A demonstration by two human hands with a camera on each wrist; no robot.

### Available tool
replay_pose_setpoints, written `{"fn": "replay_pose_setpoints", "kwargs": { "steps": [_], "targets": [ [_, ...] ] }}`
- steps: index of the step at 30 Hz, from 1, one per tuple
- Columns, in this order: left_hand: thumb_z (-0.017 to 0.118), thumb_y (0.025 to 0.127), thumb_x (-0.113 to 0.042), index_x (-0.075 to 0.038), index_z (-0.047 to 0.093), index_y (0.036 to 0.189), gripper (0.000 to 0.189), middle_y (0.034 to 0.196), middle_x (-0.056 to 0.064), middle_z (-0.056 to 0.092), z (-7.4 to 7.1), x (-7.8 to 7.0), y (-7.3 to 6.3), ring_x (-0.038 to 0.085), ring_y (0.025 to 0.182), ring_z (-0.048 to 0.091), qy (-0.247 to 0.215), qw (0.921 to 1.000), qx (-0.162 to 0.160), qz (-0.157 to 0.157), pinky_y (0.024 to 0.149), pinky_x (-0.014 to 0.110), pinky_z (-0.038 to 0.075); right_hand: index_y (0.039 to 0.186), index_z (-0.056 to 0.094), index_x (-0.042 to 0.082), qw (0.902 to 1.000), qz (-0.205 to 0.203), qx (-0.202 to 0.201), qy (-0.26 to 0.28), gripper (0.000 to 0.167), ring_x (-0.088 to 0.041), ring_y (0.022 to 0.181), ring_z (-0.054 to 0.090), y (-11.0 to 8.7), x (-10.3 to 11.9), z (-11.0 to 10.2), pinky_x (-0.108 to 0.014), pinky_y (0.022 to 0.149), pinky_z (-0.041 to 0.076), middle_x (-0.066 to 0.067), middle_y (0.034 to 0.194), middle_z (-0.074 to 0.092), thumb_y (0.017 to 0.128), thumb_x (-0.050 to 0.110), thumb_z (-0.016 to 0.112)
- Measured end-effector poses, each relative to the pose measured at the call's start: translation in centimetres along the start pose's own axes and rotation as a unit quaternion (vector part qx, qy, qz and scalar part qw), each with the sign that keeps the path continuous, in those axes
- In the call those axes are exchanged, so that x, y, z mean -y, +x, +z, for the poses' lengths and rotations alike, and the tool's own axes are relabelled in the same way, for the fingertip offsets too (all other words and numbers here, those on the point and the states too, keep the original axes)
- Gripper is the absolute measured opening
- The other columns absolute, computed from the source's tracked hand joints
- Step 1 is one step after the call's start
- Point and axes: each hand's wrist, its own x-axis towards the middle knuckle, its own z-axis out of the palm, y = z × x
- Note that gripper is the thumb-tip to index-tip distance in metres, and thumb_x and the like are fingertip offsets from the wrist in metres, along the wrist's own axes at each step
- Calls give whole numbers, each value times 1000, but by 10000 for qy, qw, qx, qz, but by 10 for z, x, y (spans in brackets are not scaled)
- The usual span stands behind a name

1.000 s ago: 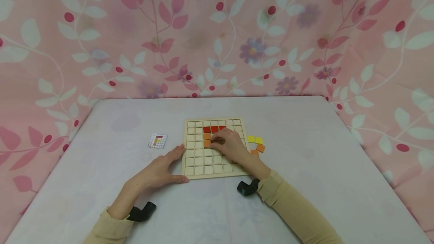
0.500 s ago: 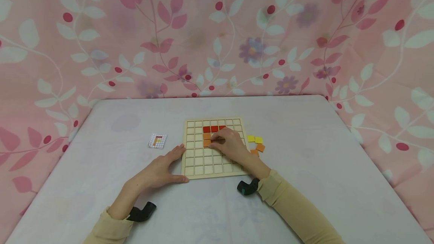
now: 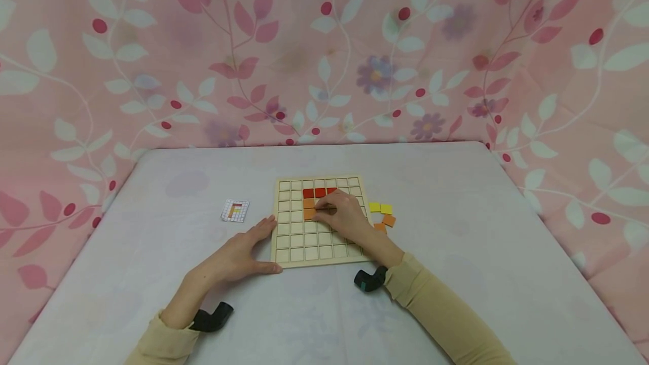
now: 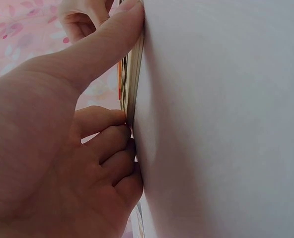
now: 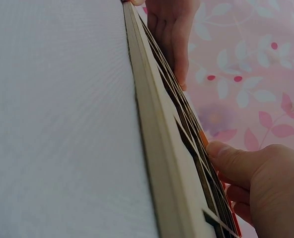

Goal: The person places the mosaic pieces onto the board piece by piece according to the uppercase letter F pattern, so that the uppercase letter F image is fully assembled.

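Observation:
A square wooden grid board (image 3: 291, 244) lies on the table. Three red tiles (image 3: 319, 192) sit in a row near its far side, with orange tiles (image 3: 309, 203) in a column below the leftmost one. My right hand (image 3: 345, 216) reaches over the board, thumb and index finger at the lower orange tile (image 3: 308, 214), pinching it in its cell. The thumb also meets orange in the right wrist view. My left hand (image 3: 233, 255) rests at the board's near left corner, fingers along the left edge and thumb at the near edge. Cells under my right hand are hidden.
Two yellow tiles (image 3: 386, 208) and loose orange tiles (image 3: 389, 220) lie right of the board, partly behind the right hand. A small paper card (image 3: 235, 211) with a coloured F on a grid lies to the left. A flowered pink cloth (image 3: 324, 72) hangs behind the table.

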Motion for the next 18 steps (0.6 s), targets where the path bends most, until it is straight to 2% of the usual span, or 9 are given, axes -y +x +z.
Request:
{"fn": "replay_pose_setpoints", "kwargs": {
  "steps": [10,18],
  "targets": [
    [80,77,-56,-11,30,158,105,166,5,23,0,1,1,35,153,19,11,10000,14,-78,119,60,24,95,78,10,9998,-169,-26,68,20,-15,88,65,0,-2,0,-31,80,54,1,90,74,80,22,86],
    [80,77,-55,-11,31,158,104,166,6,23,1,1,1,35,153,19,-3,10000,6,-73,119,60,24,95,78,11,10000,-45,-1,70,21,-14,89,65,0,-2,0,-30,81,54,2,90,74,79,23,86]
  ]
}}
